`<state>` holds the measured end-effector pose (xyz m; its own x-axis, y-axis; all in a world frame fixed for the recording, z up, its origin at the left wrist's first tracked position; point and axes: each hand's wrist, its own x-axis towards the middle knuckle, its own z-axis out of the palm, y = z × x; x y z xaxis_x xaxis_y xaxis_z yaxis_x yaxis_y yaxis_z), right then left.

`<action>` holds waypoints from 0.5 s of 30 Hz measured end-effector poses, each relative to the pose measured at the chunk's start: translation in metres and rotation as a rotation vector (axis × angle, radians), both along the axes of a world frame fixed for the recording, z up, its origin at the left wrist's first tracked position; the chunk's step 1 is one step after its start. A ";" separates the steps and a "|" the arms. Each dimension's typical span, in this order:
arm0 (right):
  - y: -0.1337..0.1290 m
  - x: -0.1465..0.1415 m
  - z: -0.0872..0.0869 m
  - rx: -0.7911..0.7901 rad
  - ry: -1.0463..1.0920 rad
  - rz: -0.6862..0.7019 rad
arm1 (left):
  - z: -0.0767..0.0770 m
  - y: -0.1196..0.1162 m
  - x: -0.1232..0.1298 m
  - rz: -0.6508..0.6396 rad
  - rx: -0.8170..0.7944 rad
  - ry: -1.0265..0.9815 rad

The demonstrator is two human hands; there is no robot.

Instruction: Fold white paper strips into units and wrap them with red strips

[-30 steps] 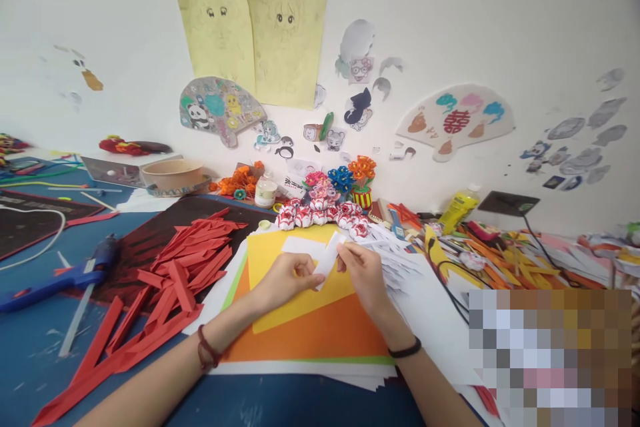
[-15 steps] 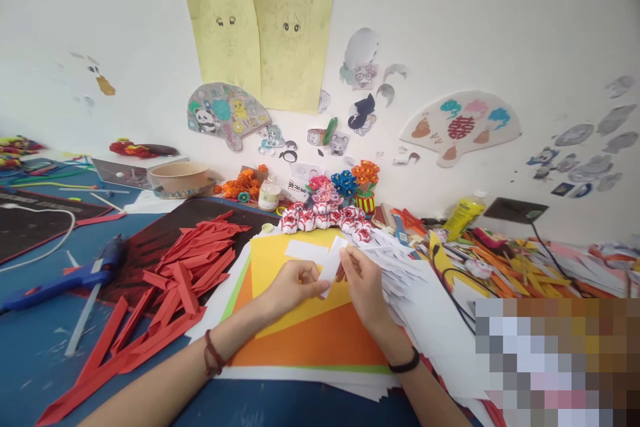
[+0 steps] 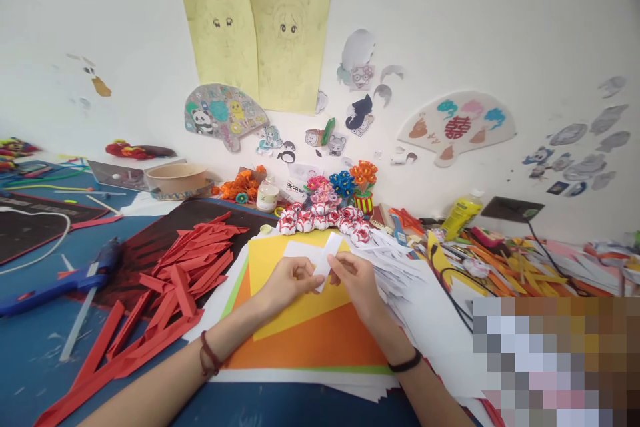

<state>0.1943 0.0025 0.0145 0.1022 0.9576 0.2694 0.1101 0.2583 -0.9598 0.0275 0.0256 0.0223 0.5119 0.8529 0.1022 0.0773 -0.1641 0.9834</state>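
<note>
A narrow white paper strip, seemingly folded, is held tilted between both hands above the coloured sheets. My left hand pinches its lower end between thumb and fingers. Higher along the strip's right edge, my right hand grips it with thumb and fingertips. Behind the strip, another white paper piece lies on the yellow sheet. Under that is an orange sheet. To the right of my right hand spreads a pile of white paper strips.
Folded red paper strips are heaped on the left, beside a blue glue gun. Red-and-white folded paper pieces and paper flowers stand at the back. On the right are a yellow bottle, a black cable and orange strips.
My right hand has slid down and left along the white strip, closer to my left hand. The left hand still pinches the lower end. The view has shifted slightly.
</note>
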 end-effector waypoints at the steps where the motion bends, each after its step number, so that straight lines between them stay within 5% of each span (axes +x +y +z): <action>1: 0.000 0.000 0.000 0.011 -0.006 0.003 | 0.000 0.000 0.000 0.005 0.030 0.025; 15: 0.000 0.006 0.000 0.068 -0.053 0.029 | 0.002 0.002 -0.003 0.018 0.299 0.181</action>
